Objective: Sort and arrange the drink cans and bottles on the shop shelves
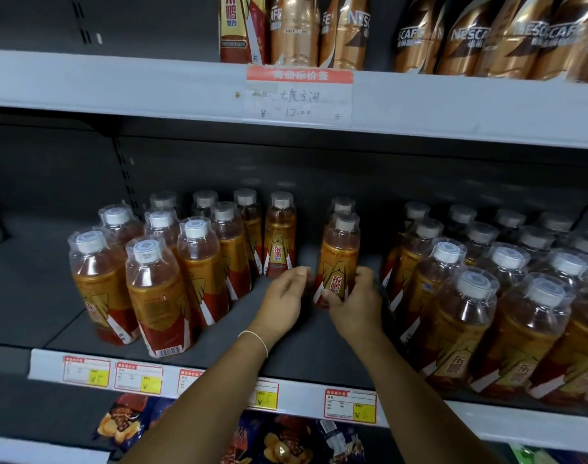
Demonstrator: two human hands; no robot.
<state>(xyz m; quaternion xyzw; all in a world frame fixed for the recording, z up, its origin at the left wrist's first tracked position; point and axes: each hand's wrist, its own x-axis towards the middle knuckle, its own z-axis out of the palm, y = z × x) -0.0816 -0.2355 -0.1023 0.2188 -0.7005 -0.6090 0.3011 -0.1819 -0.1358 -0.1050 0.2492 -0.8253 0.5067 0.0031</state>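
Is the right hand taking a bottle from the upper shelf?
No, the right hand grips an orange bottle on the middle shelf, below the coffee bottles.

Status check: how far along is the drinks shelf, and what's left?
Done: bottles stand packed in a left block and a right block. In hand: the right hand grips the middle bottle; the left hand sits open beside it. Left: that bottle and the rear bottle stand apart, with bare shelf on both sides, so the gaps likely need closing.
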